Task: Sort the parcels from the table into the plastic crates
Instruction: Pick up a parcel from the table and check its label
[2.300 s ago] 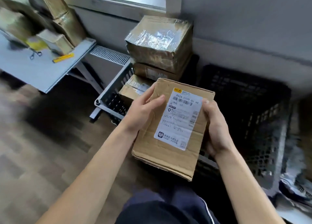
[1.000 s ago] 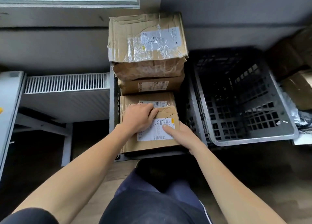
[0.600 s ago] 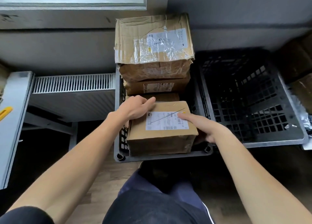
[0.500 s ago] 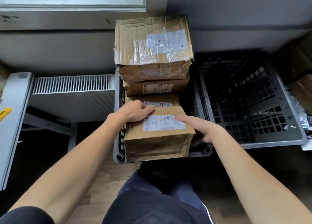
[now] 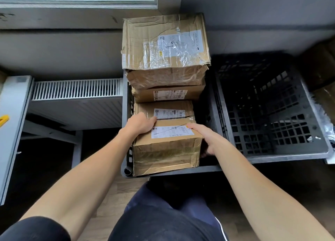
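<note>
Both hands grip the parcel [image 5: 166, 146] at centre frame, in the near end of the grey crate [image 5: 208, 168]: left hand [image 5: 139, 123] curled over its top-left corner, right hand [image 5: 206, 139] wrapping its right side, fingertips apparently hidden behind it.

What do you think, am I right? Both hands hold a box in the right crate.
Not quite. The head view shows the left hand and right hand holding the box in the left crate, not the right crate.
</note>
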`<move>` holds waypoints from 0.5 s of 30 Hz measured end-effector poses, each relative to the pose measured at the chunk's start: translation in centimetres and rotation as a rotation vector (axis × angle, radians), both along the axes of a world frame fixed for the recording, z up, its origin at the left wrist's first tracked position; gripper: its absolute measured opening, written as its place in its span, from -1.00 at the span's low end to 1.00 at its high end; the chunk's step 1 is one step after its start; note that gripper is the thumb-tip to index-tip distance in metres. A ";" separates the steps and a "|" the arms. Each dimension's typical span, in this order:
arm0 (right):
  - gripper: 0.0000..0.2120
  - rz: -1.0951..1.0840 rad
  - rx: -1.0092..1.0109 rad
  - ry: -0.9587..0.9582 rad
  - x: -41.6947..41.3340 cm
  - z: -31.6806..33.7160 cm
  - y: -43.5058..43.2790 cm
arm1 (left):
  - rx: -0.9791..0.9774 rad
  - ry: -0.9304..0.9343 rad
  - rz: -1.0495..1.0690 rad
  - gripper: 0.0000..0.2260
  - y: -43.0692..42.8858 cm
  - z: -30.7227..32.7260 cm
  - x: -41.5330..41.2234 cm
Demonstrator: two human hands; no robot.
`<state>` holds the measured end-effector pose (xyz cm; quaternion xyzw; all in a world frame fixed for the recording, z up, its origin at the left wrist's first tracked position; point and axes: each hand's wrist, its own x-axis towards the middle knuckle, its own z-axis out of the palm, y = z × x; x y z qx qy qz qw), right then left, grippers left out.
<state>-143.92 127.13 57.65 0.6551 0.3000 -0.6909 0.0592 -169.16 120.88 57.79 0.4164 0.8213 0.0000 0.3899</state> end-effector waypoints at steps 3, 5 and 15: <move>0.23 -0.066 0.022 0.024 0.4 -2.9 0.1 | 0.090 0.045 0.012 -0.55 0.2 0.0 -0.1; 0.26 -0.105 0.034 0.031 0.5 -3.5 -0.1 | 0.106 0.045 -0.002 -0.56 0.4 0.1 -0.1; -0.03 -0.162 0.074 0.054 0.0 -1.3 -1.3 | 0.243 0.029 0.067 -0.61 0.2 1.1 0.1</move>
